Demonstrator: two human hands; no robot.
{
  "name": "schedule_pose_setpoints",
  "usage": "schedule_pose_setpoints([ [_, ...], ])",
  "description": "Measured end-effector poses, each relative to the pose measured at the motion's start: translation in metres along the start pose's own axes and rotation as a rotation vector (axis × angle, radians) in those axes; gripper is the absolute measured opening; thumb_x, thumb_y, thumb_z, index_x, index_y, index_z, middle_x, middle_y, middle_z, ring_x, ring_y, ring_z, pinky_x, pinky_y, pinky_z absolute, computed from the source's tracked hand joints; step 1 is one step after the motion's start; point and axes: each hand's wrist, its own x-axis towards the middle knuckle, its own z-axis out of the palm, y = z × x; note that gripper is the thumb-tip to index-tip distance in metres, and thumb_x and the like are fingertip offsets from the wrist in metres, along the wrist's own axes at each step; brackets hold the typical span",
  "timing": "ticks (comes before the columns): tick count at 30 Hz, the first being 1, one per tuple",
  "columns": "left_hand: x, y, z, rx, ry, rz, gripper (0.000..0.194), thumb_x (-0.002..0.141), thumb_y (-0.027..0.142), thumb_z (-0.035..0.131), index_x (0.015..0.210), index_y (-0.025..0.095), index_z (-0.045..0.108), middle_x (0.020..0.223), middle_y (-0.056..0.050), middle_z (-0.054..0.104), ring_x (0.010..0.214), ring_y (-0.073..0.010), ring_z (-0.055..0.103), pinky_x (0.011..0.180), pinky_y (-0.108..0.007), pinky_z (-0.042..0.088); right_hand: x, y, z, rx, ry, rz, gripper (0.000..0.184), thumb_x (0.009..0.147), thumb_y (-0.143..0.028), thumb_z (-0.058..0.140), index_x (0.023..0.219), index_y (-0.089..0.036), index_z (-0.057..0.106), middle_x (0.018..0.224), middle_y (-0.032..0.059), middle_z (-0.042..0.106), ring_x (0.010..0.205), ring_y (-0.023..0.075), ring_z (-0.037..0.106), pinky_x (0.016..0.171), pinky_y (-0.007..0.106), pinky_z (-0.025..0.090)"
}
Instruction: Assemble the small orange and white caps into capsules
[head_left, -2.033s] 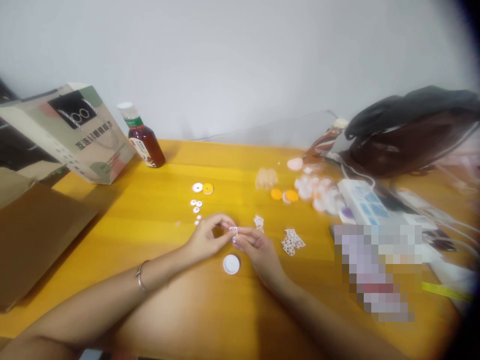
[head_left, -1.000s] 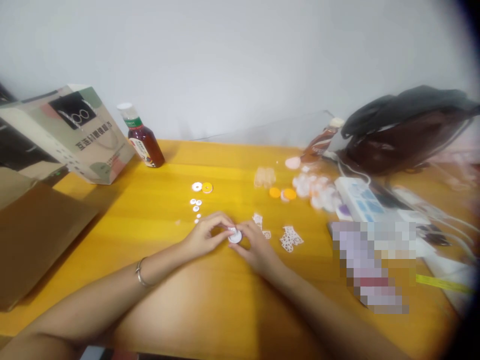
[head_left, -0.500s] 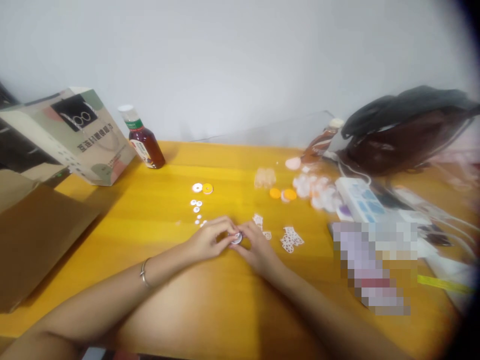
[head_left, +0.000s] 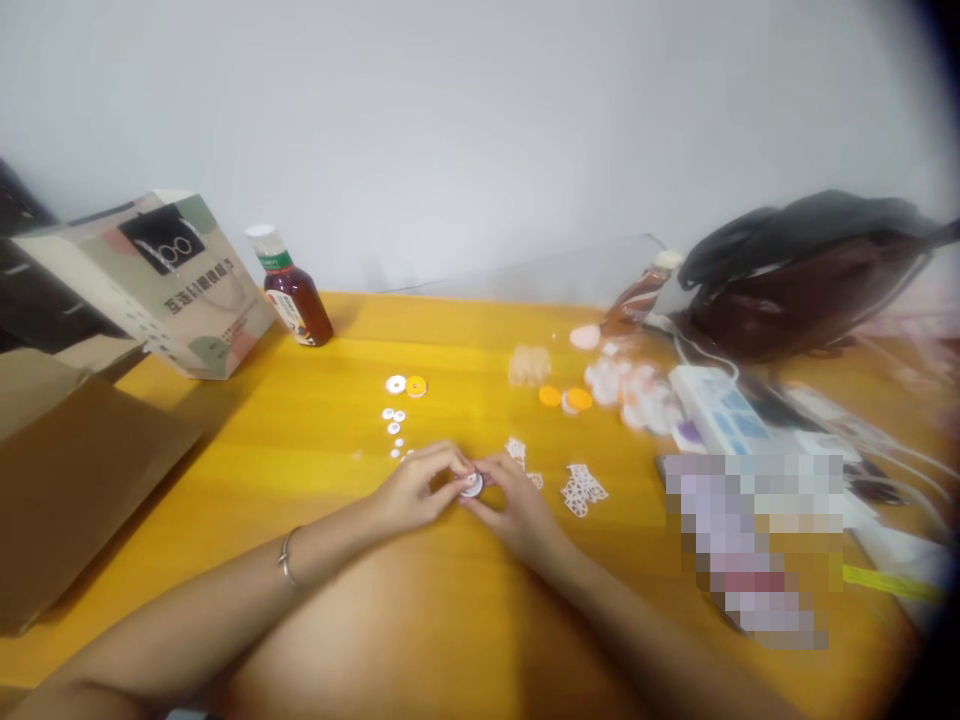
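Between my two hands, above the middle of the yellow table, is a small round white disc. My left hand pinches its left side between thumb and fingers. On the other side, my right hand grips it with thumb and forefinger. Fine detail on the disc is too small to make out. Just beyond my left hand lie several small white discs, with a white ring and a yellow ring behind them. White lattice cut-outs lie to the right of my right hand.
At left stand a cardboard box, a paper bag and a bottle of dark red drink. On the right are orange discs, a blurred pile of pale pieces, a power strip, cables and a dark bag.
The whole scene sits slightly lower as the head view shifts. Both hands keep hold of the white disc, which has turned slightly between the fingers.
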Motion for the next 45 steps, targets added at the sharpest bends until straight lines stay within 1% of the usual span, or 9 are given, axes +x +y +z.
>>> schedule_pose_setpoints([
  [6,-0.003,0.003,0.002,-0.085,0.094,-0.099,0.010,0.078,0.023,0.057,0.081,0.013,0.055,0.081,-0.007,0.059,0.075,-0.0141,0.057,0.071,-0.027,0.045,-0.003,-0.009,0.000,0.400,-0.003,0.188,0.024,0.074,-0.028,0.060,0.097,-0.022,0.059,0.078,0.0011,0.062,0.068,0.0139,0.057,0.063,0.027,0.047],
  [9,-0.001,0.005,0.000,-0.130,0.101,-0.114,0.015,0.078,0.024,0.057,0.089,0.014,0.055,0.085,-0.007,0.058,0.078,-0.0144,0.057,0.074,-0.027,0.046,-0.004,-0.012,0.001,0.609,-0.005,0.282,0.026,0.070,-0.029,0.063,0.095,-0.021,0.059,0.078,-0.0003,0.064,0.070,0.0134,0.059,0.067,0.027,0.048],
  [14,0.037,-0.005,-0.011,-0.004,0.330,-0.160,0.028,0.086,0.029,0.043,0.112,0.020,0.048,0.104,-0.008,0.055,0.098,-0.0171,0.052,0.089,-0.033,0.040,-0.005,-0.009,0.001,0.673,0.069,0.325,0.032,0.065,-0.028,0.068,0.094,-0.019,0.058,0.083,0.0022,0.066,0.077,0.0148,0.061,0.075,0.030,0.048],
  [20,0.109,-0.023,0.001,0.501,0.004,0.002,0.054,0.083,0.033,0.046,0.133,0.023,0.028,0.117,-0.011,0.046,0.110,-0.0235,0.042,0.096,-0.041,0.033,-0.008,-0.005,0.003,0.652,0.069,0.286,0.032,0.066,-0.028,0.067,0.096,-0.019,0.057,0.082,0.0027,0.064,0.076,0.0152,0.060,0.073,0.030,0.048],
  [24,0.132,-0.031,0.023,0.670,-0.043,-0.013,0.043,0.084,0.034,0.044,0.125,0.021,0.043,0.122,-0.012,0.043,0.113,-0.0261,0.039,0.095,-0.043,0.032,-0.009,-0.005,0.004,0.658,0.095,0.269,0.030,0.067,-0.029,0.066,0.094,-0.020,0.056,0.082,0.0022,0.064,0.076,0.0151,0.060,0.072,0.030,0.048],
  [28,0.128,-0.035,0.029,0.688,-0.021,-0.002,0.035,0.086,0.033,0.042,0.115,0.018,0.053,0.123,-0.012,0.046,0.115,-0.0254,0.040,0.096,-0.041,0.033,-0.009,-0.005,0.004,0.668,0.129,0.254,0.030,0.067,-0.029,0.066,0.094,-0.020,0.056,0.083,0.0019,0.064,0.077,0.0152,0.061,0.072,0.029,0.048],
  [37,0.103,-0.046,0.014,0.556,0.068,0.034,0.020,0.085,0.021,0.045,0.099,0.017,0.058,0.101,-0.008,0.060,0.096,-0.0185,0.054,0.087,-0.034,0.042,-0.007,-0.008,0.003,0.668,0.143,0.285,0.033,0.064,-0.028,0.068,0.095,-0.020,0.059,0.086,0.0039,0.067,0.079,0.0172,0.062,0.076,0.033,0.049],
  [41,0.096,-0.036,0.007,0.448,0.157,0.015,0.018,0.083,0.019,0.047,0.097,0.017,0.057,0.097,-0.007,0.059,0.092,-0.0169,0.056,0.084,-0.033,0.044,-0.006,-0.008,0.004,0.670,0.150,0.301,0.032,0.064,-0.029,0.068,0.094,-0.019,0.060,0.088,0.0046,0.067,0.081,0.0181,0.062,0.079,0.035,0.049],
  [45,0.077,-0.014,-0.002,0.153,0.321,-0.012,0.023,0.079,0.023,0.054,0.102,0.018,0.055,0.099,-0.007,0.058,0.094,-0.0176,0.055,0.088,-0.035,0.043,-0.006,-0.008,0.002,0.704,0.160,0.307,0.031,0.065,-0.028,0.068,0.094,-0.020,0.060,0.092,0.0047,0.067,0.084,0.0179,0.062,0.082,0.035,0.048],
])
